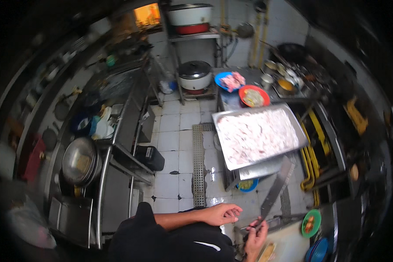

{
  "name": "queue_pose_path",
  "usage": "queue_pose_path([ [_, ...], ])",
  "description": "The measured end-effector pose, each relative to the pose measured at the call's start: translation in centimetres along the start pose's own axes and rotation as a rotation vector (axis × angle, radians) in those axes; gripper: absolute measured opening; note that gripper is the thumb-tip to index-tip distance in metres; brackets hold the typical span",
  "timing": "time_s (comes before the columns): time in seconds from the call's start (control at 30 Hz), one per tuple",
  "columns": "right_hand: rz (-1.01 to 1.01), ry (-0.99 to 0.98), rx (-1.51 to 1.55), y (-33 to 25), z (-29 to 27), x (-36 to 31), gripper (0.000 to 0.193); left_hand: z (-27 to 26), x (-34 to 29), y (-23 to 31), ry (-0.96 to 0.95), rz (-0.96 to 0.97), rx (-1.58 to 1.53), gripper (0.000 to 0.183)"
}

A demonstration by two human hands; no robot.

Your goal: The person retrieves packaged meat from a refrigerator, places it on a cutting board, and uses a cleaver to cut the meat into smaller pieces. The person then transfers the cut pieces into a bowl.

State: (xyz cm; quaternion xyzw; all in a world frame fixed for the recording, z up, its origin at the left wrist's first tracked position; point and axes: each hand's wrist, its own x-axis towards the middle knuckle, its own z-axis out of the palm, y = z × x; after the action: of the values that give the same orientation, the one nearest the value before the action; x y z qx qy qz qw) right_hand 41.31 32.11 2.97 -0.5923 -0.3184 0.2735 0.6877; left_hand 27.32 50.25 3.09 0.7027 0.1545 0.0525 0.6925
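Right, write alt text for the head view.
A right hand grips a large knife in a kitchen; the left hand looks empty. Ahead, a metal tray of pale food sits near a red bowl and a blue bowl.

A large rice cooker [195,83] and apparent wok [292,51] show a kitchen.

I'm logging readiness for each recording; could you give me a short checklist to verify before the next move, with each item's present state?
1. Large knife gripped by the handle: ok, in the right hand.
2. Left hand away from the blade: ok, apart from it.
3. Blade sharp enough: cannot tell.
4. White board bare: not ok, a tan item lies there.
5. Metal tray fully supported underneath: cannot tell.
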Motion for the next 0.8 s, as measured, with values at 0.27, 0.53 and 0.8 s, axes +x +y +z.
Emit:
queue_pose_path([
  [0.27,-0.419,-0.614,-0.542,-1.1,22.5,8.0,0.052,-10.4,-9.2,0.1,0.761,-0.007,-0.266,0.018],
  [0.53,-0.433,-1.285,-0.537,6.2,50.7,13.7,0.076,-31.3,-18.3,-8.1,1.603,0.140,-0.345,0.029],
  [0.8,-0.258,-1.834,-0.202,10.5,74.3,24.8,0.054,-50.2,-31.4,-11.1,1.756,0.431,-1.187,0.007],
])
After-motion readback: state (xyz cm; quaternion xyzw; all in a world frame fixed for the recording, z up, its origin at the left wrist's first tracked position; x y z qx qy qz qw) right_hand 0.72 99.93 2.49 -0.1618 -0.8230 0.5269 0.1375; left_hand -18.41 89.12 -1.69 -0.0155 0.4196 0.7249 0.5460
